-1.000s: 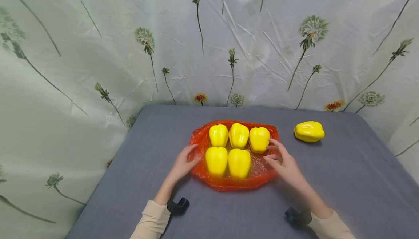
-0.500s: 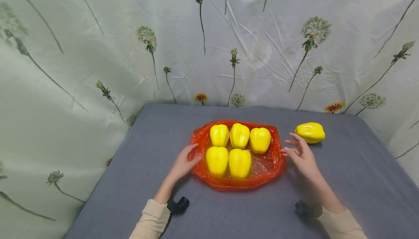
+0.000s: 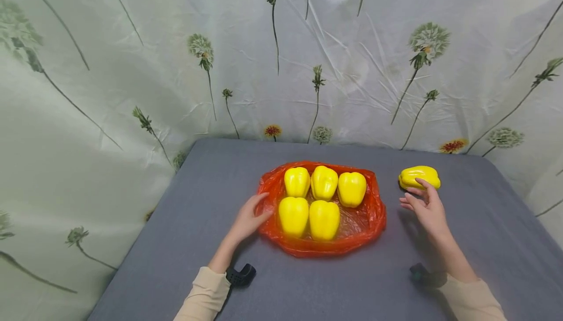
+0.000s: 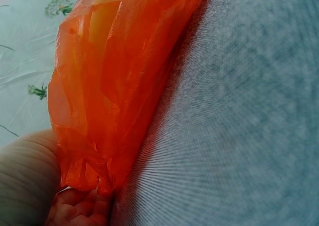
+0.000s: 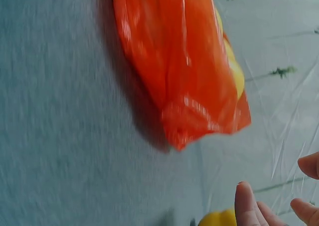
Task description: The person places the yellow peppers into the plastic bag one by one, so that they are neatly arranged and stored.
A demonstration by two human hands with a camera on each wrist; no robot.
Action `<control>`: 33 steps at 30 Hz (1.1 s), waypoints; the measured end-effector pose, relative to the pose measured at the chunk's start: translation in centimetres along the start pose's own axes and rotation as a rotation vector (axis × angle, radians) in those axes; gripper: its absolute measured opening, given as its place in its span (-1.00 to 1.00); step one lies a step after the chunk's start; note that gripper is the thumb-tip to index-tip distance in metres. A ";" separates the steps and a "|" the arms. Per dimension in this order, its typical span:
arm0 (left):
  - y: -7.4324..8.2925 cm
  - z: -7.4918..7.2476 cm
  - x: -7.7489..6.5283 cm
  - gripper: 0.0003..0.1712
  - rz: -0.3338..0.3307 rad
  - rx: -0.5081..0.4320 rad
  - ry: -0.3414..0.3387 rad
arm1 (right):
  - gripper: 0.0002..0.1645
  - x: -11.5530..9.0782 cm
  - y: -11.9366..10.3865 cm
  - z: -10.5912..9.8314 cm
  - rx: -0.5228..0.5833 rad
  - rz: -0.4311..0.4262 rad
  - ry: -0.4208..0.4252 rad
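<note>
A red plastic bag (image 3: 378, 213) lies spread open on the table, with several yellow bell peppers (image 3: 324, 219) standing inside it in two rows. At its left edge my left hand (image 3: 248, 218) holds the gathered plastic between thumb and fingers; in the left wrist view the red film (image 4: 109, 86) runs up from that grip. One more yellow bell pepper (image 3: 420, 176) lies on its side to the right of the bag. My right hand (image 3: 428, 211), fingers spread and slightly bent, hovers at this pepper's near side and overlaps it in the head view. Whether they touch cannot be seen.
The grey cloth-covered table (image 3: 343, 287) ends at the back against a pale hanging sheet (image 3: 352, 67) printed with dandelions. A dark strap device (image 3: 241, 276) sits on the left wrist, with a similar one (image 3: 424, 274) on the right.
My right hand has let the bag's right edge go and moved right to the lone pepper. That edge has spread outward a little. My left hand has stayed at the left edge.
</note>
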State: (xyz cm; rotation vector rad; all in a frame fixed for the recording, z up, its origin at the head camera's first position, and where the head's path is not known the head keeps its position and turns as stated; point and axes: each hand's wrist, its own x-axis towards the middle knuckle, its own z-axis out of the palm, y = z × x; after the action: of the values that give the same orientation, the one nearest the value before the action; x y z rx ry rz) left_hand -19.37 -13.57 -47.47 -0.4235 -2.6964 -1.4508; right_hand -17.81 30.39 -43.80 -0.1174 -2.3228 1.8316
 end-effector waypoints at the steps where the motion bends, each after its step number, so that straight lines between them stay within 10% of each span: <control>1: 0.0 0.0 0.0 -0.39 0.002 0.000 0.000 | -0.15 0.3 0.4 -0.4 -0.032 0.022 0.009; 14: 0.3 0.1 0.1 -0.40 -0.001 -0.011 -0.009 | 0.02 3.1 4.5 -3.3 -0.067 0.160 0.139; 25: 0.3 -0.1 0.1 -0.40 -0.006 -0.011 -0.014 | -0.02 2.5 0.6 -2.0 -0.201 0.372 0.223; 33: 0.1 -0.2 0.0 -0.39 -0.006 0.003 -0.017 | -0.10 3.5 0.4 -1.5 -0.372 0.364 0.224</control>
State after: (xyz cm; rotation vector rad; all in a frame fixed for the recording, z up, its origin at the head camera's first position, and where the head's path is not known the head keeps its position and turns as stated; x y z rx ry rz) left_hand -19.35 -13.66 -47.32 -0.4296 -2.7152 -1.4515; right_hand -20.98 32.50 -43.57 -0.7980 -2.5686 1.3973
